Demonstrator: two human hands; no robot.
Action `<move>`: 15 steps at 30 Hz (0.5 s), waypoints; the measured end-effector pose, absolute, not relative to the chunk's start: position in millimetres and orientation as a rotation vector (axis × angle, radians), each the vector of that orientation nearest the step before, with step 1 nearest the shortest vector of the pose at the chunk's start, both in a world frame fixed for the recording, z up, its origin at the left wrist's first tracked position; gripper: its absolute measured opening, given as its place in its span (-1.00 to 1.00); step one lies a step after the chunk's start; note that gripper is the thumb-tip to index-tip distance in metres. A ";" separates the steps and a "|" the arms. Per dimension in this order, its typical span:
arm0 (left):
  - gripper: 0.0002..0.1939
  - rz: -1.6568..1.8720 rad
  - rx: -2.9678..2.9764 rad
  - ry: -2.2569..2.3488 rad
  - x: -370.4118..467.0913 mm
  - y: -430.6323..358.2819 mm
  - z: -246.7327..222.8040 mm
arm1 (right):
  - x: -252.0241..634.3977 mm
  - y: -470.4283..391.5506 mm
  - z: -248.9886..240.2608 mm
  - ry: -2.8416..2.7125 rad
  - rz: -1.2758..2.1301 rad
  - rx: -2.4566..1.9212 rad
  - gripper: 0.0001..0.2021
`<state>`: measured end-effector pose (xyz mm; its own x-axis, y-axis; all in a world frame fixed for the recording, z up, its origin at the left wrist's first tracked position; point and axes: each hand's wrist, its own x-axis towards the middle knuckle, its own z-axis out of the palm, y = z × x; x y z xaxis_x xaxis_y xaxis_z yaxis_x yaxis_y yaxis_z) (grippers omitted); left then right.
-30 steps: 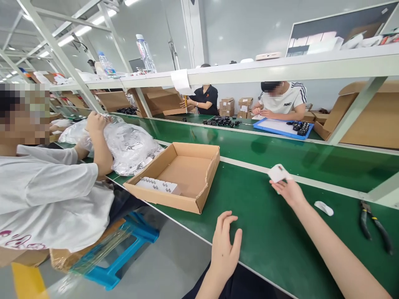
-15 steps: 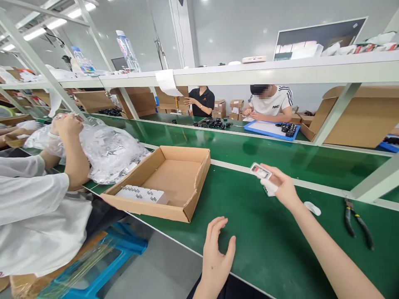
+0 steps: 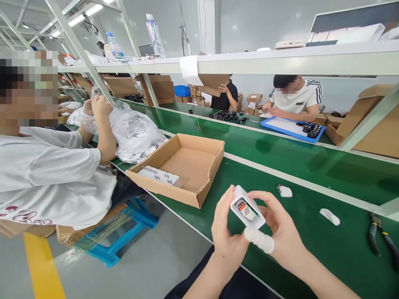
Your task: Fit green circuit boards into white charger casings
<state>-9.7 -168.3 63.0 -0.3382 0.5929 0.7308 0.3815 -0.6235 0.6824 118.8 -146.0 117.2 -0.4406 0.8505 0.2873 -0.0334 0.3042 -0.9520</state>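
Observation:
A white plastic housing (image 3: 238, 197) with its open end facing me is held between my two hands above the near edge of the green bench. Inside it show a green circuit board edge and orange and metal connector parts. My left hand (image 3: 226, 241) is closed on its left side. My right hand (image 3: 286, 232) grips the right side, its thumb covered by a white wrap (image 3: 260, 240). Beyond the right hand lies a small circuit board with a white part (image 3: 284, 191). A curved white plastic piece (image 3: 329, 216) rests farther right.
Pliers (image 3: 374, 238) with dark handles lie at the right. A shallow cardboard box (image 3: 199, 160) holding several white housings (image 3: 160, 176) stands left of my hands. A co-worker in a white shirt (image 3: 56, 174) sits at the left beside clear plastic bags (image 3: 134, 135). A shelf (image 3: 264, 62) spans above.
My right hand has brought the white housing down and left, toward me. My left hand, open and empty before, has closed on it. The view has swung left.

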 end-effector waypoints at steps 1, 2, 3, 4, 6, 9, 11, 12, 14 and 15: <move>-0.30 2.070 1.698 1.290 -9.9 -171.0 63.3 | 118.8 -147.6 117.5 -1.694 1.260 -0.755 -0.45; -0.29 2.052 1.686 1.295 -10.3 -173.5 63.4 | 119.0 -149.1 118.1 -1.704 1.255 -0.755 -0.44; -0.28 2.046 1.681 1.289 -10.7 -175.6 63.3 | 119.2 -150.5 119.1 -1.723 1.250 -0.746 -0.44; -0.28 2.050 1.680 1.274 -11.1 -177.3 63.2 | 119.5 -151.9 120.2 -1.744 1.244 -0.737 -0.43; -0.29 2.077 1.679 1.239 -11.6 -179.7 63.1 | 120.1 -154.3 122.5 -1.775 1.219 -0.739 -0.45; -0.30 2.091 1.666 1.254 -12.0 -182.4 63.5 | 120.3 -156.7 123.6 -1.803 1.193 -0.795 -0.49; -0.30 2.068 1.651 1.303 -12.5 -184.1 64.0 | 119.3 -157.9 122.8 -1.818 1.203 -0.831 -0.51; -0.29 2.058 1.650 1.321 -12.9 -184.9 64.3 | 118.6 -158.7 122.4 -1.825 1.214 -0.842 -0.51; -0.29 2.048 1.664 1.343 -14.1 -186.1 64.7 | 117.1 -160.1 122.8 -1.837 1.233 -0.853 -0.53; -0.30 2.051 1.676 1.349 -14.7 -186.6 64.8 | 116.9 -160.5 123.9 -1.848 1.237 -0.855 -0.53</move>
